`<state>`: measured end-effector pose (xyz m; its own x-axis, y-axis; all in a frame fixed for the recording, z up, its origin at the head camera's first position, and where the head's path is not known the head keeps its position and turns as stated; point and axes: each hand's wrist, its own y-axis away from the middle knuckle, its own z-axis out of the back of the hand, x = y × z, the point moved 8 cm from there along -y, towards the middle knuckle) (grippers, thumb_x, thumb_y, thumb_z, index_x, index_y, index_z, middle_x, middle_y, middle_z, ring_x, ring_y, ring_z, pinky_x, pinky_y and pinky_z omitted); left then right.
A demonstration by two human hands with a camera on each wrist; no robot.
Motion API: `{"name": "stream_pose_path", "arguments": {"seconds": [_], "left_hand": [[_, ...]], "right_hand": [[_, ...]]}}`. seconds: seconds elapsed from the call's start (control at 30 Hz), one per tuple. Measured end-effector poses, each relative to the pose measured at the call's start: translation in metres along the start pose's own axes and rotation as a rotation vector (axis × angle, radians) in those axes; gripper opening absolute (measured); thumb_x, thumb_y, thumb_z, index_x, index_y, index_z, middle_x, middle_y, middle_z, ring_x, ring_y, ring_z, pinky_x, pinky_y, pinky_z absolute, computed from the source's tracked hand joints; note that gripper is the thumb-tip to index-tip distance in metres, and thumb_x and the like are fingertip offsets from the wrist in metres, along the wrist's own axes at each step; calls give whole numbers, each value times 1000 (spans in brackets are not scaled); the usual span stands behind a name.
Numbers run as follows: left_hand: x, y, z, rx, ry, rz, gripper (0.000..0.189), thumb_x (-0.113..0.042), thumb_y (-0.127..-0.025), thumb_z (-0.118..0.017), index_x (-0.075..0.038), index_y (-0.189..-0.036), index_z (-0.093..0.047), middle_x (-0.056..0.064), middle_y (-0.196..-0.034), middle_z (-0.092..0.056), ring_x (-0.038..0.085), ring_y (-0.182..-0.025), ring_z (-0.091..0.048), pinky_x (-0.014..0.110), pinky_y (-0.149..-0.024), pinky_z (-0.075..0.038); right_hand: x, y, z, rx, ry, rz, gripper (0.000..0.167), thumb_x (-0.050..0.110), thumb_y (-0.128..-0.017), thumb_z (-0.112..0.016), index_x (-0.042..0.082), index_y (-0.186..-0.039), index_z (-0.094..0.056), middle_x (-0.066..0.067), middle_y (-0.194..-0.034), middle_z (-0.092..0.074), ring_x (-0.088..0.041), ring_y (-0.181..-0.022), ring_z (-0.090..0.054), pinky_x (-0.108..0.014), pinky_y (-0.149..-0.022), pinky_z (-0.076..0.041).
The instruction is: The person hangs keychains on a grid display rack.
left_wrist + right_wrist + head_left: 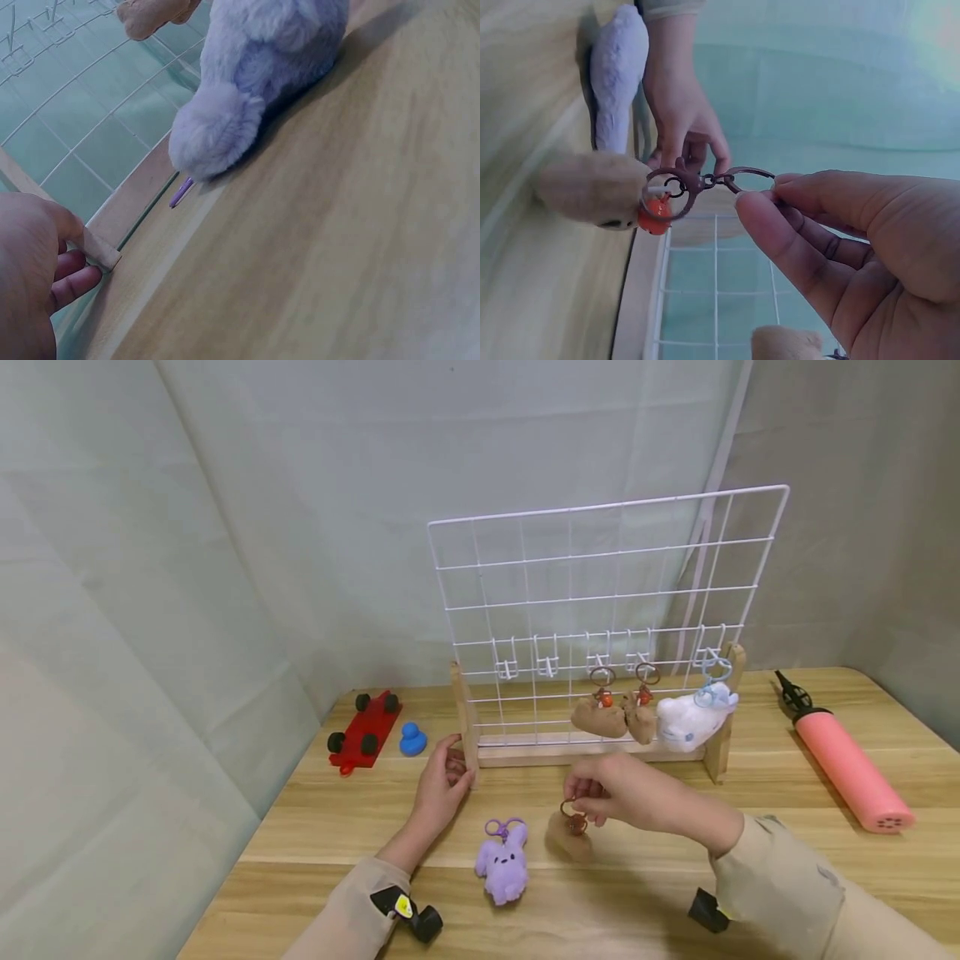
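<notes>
My right hand [618, 789] pinches the brown ring [750, 172] of a brown plush keychain [568, 839] between thumb and forefinger. The plush hangs below, close over the table, with a clasp [697, 184] and an orange bell [655, 215] at its top. With thumb and fingers my left hand [438, 789] grips the left wooden leg [467, 718] of a white wire grid rack [570, 557]. Between my forearms lies a lilac plush keychain [504, 866] with a purple ring. On the rack's hooks hang two brown plush keychains [598, 718] and a white one [693, 718].
Two hooks [507, 669] at the rack's left carry nothing. A red toy car chassis [369, 733] with black wheels and a blue rubber duck [412, 740] lie left of the rack. On the right lies a pink hand pump [851, 768]. Pale cloth [360, 527] closes off the back.
</notes>
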<state>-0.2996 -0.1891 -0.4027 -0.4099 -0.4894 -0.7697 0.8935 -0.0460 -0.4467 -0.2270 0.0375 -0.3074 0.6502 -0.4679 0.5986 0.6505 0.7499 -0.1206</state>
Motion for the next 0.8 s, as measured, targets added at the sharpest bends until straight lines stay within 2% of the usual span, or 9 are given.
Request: {"name": "stream_pose_path", "arguments": {"seconds": [0.13, 0.33, 0.43, 0.67, 0.8], "left_hand": [[-1, 1, 0, -2, -4, -9, 55, 9, -83, -66, 3, -133, -41, 22, -102, -60, 24, -83, -61, 21, -68, -55], [0, 0, 0, -2, -4, -8, 55, 9, -83, -65, 3, -133, -41, 22, -103, -60, 26, -83, -61, 22, -68, -55], [1, 0, 0, 3, 3, -6, 55, 9, -83, -65, 3, -133, -42, 23, -103, -60, 26, -83, -61, 24, -69, -56], [-1, 1, 0, 6, -7, 0, 56, 9, -83, -65, 2, -133, -41, 22, -103, -59, 25, -84, -60, 23, -69, -56], [-1, 1, 1, -1, -2, -14, 56, 10, -83, -65, 3, -133, -41, 22, -102, -60, 24, -82, -60, 23, -68, -56]], "right_hand": [[1, -1, 9, 5, 37, -14, 3, 8, -90, -64, 5, -89, -64, 2, -69, -63, 3, -59, -55, -18, -55, -51], [7, -3, 24, -29, 103, 35, 2, 4, -89, -64, 3, -88, -65, -1, -70, -66, 3, -58, -55, -17, -53, -50], [8, -5, 31, -40, 120, 25, 3, 3, -88, -65, 5, -89, -65, 0, -72, -65, 3, -59, -54, -17, -53, -50], [17, -12, 45, -130, 258, 80, 9, 3, -84, -70, 12, -86, -67, 8, -74, -62, 2, -65, -51, -16, -58, -48], [18, -16, 50, -134, 240, 52, 10, 2, -85, -67, 12, -87, -66, 7, -74, -62, 1, -65, -52, -17, -58, -49]]}}
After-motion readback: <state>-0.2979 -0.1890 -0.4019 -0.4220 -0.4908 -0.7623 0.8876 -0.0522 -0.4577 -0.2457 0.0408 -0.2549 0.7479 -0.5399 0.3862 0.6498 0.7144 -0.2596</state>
